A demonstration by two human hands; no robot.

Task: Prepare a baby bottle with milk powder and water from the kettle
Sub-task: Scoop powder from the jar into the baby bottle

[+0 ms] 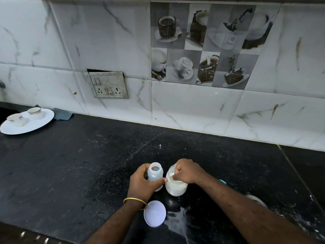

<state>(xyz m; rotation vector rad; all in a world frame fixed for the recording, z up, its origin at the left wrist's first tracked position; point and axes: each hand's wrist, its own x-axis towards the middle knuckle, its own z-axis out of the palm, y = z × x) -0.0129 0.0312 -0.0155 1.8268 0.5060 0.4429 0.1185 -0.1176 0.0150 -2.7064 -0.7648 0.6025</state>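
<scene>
A translucent baby bottle (154,174) stands upright and uncapped on the black counter. My left hand (140,184) wraps around its body. Right beside it is a clear jar of white milk powder (175,188), open at the top. My right hand (189,171) reaches into the jar's mouth with fingers pinched together; what they pinch is hidden. A round white lid (154,213) lies flat on the counter just in front of the bottle. No kettle is in view.
White powder is spilled on the counter (177,217) in front of the jar. A white plate (44,124) with two teacups sits far left, next to a grey cloth (62,114). A switchboard (109,85) is on the tiled wall. A blue-tipped object (223,181) and a clear object (255,199) peek from behind my right forearm.
</scene>
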